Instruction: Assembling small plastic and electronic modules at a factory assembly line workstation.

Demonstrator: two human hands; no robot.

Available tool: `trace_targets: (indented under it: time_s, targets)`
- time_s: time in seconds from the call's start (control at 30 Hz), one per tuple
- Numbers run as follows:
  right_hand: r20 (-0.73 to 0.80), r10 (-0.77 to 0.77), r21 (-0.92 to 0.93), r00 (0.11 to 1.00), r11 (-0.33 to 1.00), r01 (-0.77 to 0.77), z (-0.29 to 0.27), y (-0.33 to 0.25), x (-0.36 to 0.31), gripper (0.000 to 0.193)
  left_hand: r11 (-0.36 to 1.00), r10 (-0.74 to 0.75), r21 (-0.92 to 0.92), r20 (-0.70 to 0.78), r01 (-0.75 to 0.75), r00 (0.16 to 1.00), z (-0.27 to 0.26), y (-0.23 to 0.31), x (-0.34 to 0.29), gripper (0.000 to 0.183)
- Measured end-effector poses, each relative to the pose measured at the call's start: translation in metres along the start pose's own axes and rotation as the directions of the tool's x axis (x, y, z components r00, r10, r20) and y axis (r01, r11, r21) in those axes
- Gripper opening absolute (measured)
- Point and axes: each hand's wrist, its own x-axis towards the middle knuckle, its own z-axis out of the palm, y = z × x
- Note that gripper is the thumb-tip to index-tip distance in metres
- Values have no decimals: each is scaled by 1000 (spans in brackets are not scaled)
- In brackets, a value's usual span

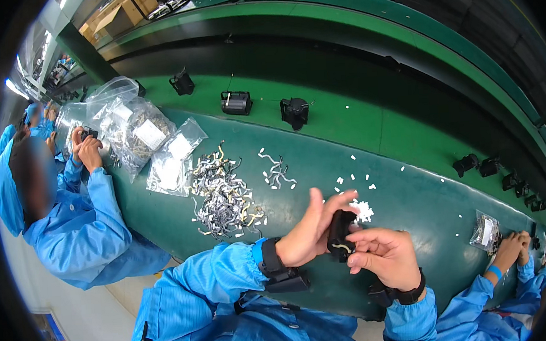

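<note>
My left hand (307, 232) holds a black plastic housing (338, 228) over the bench, its thumb raised and its fingers behind the part. My right hand (387, 254) pinches at the housing's near end, where a short pale-yellow wire (344, 247) shows; the fingertips partly hide it. Just beyond my hands lies a small heap of white bits (363, 212), with loose ones scattered around. To the left spreads a pile of short grey, white and yellow wires (222, 195), and a smaller group of wires (277, 170) sits beside it.
Clear plastic bags (139, 132) with parts and white labels stand at the back left. Black units (236, 103) rest on the green conveyor (370, 124) beyond the bench. A co-worker (69, 214) sits at left; another person's hands (512, 246) work at right near a small bag (486, 232).
</note>
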Motion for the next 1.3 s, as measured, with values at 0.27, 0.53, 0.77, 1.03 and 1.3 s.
trace_targets:
  time_s: [0.27,0.53,0.77,1.03,1.3]
  targets:
    - [-122,-54,99,991,993,67,-2,-4,1,32,537,398,616,418,-576,817,2,10,-4,65]
    - [-74,-15,185,997,982,29,0,-7,-1,28,774,329,419,375,-475,867,1,9,-7,41]
    - [-41,20,179,999,984,-12,-2,-12,-6,23,749,311,432,443,-503,841,2,11,-5,39]
    - [-65,84,161,994,984,-72,1,-14,-9,17,749,308,435,439,-500,844,2,10,-8,28]
    - [-196,38,18,980,999,-35,7,-11,-7,12,617,351,605,361,-503,864,2,8,-9,25]
